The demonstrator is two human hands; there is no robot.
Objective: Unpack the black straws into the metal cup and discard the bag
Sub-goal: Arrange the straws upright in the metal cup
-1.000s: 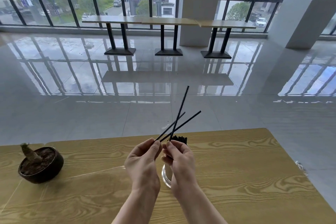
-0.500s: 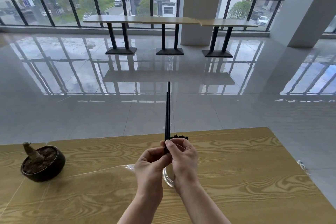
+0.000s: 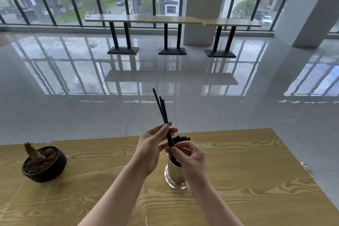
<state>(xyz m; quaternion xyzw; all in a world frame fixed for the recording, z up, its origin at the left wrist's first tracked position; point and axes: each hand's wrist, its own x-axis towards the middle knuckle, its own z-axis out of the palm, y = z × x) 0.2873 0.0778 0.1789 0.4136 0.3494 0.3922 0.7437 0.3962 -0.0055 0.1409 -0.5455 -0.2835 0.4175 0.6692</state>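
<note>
Three black straws (image 3: 161,109) are bunched together and lean up and to the left above the wooden table (image 3: 238,170). My left hand (image 3: 152,147) pinches them near the middle, and my right hand (image 3: 189,156) grips their lower ends. Just behind and below my right hand stands the shiny metal cup (image 3: 174,176), partly hidden by that hand. A dense bunch of black straws in the cup (image 3: 181,138) pokes out of its top. I can see no bag.
A dark round pot with a dry plant stub (image 3: 43,162) sits at the table's left. The table's far edge is just beyond the cup. Past it lie a glossy tiled floor, three high tables (image 3: 172,20) and a white pillar (image 3: 203,5) by the windows.
The fanned straws were drawn into one upright bundle, and now lean left. My hands rose and parted slightly, the right dropping towards the cup's mouth. The camera tilted so the cup shows.
</note>
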